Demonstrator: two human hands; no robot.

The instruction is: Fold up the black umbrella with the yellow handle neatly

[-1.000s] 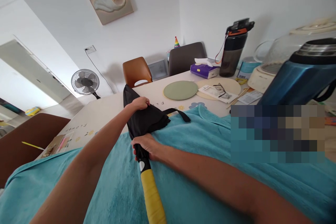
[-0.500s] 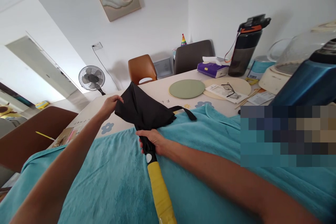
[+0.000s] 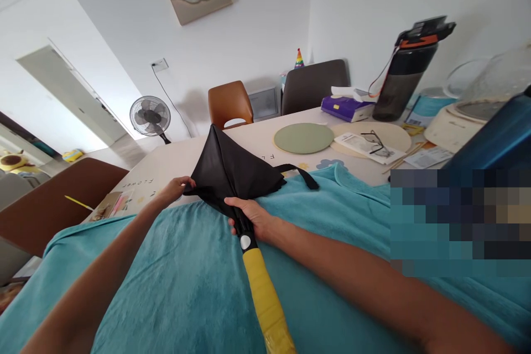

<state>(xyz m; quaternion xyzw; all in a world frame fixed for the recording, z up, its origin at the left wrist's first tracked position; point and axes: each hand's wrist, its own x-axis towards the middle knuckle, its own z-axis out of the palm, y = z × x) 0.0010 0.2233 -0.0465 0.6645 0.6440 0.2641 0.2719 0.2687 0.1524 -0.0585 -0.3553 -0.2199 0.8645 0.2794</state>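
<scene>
A black folding umbrella (image 3: 232, 168) with a yellow handle (image 3: 265, 298) lies on a teal towel (image 3: 182, 287) spread over the table. My right hand (image 3: 253, 218) is closed round the umbrella's shaft just above the handle's white button. My left hand (image 3: 176, 188) pinches the left edge of the black canopy and holds that fold out to the side. The umbrella's black strap (image 3: 301, 172) trails to the right over the towel's far edge.
Beyond the towel the white table (image 3: 174, 163) carries a green round mat (image 3: 303, 138), glasses on a paper (image 3: 371, 144), a purple tissue box (image 3: 347, 108), a dark bottle (image 3: 409, 72) and a blue jug (image 3: 493, 141). Chairs (image 3: 230, 104) and a fan (image 3: 150, 116) stand behind.
My left hand moved from the top of the canopy out to the left and down, drawing a fold of black fabric with it. The right hand kept its grip on the shaft.
</scene>
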